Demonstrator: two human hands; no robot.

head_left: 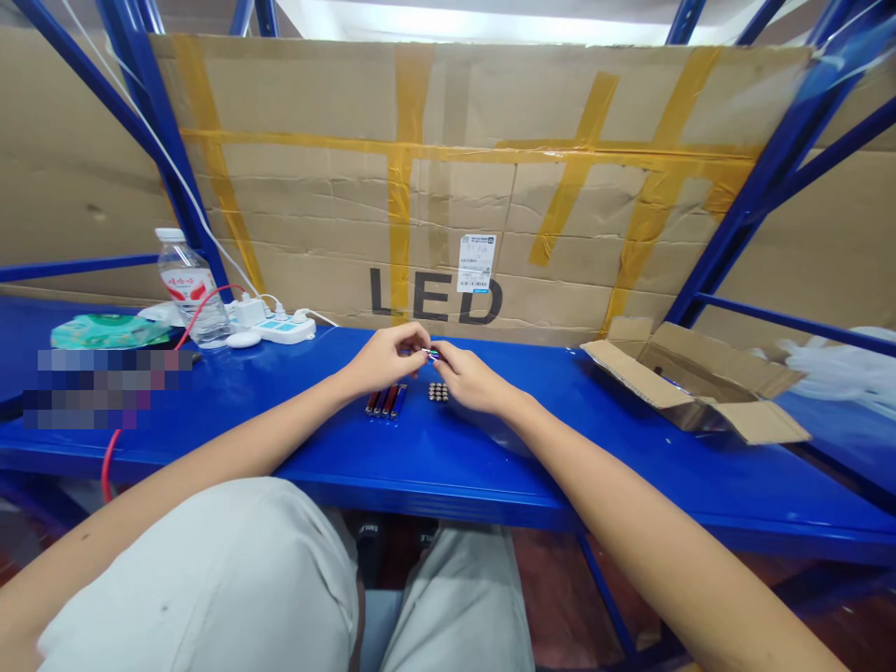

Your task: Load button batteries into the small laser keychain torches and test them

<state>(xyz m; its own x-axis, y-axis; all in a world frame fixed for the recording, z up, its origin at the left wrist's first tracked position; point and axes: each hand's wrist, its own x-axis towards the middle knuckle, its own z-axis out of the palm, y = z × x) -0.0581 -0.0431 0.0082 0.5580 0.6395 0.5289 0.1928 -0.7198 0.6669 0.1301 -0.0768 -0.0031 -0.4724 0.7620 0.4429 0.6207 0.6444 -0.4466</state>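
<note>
My left hand [390, 358] and my right hand [473, 375] meet over the middle of the blue table. Their fingertips are closed around a small object [432, 354] with shiny, green and dark parts. Fingers cover most of it, so its kind does not show. Just below my left hand lies a row of several slim metallic tubes [385, 401], dark red and blue, side by side. Near my right hand's fingers is a tight block of several small round silver-topped pieces [438, 393], set in rows.
An open cardboard box [690, 378] sits at the right, with white plastic bags [847, 369] beyond it. At the left are a water bottle [190, 289], a power strip [287, 327], a red cable [112, 457] and a green packet [108, 330]. A large carton [315, 224] stands behind.
</note>
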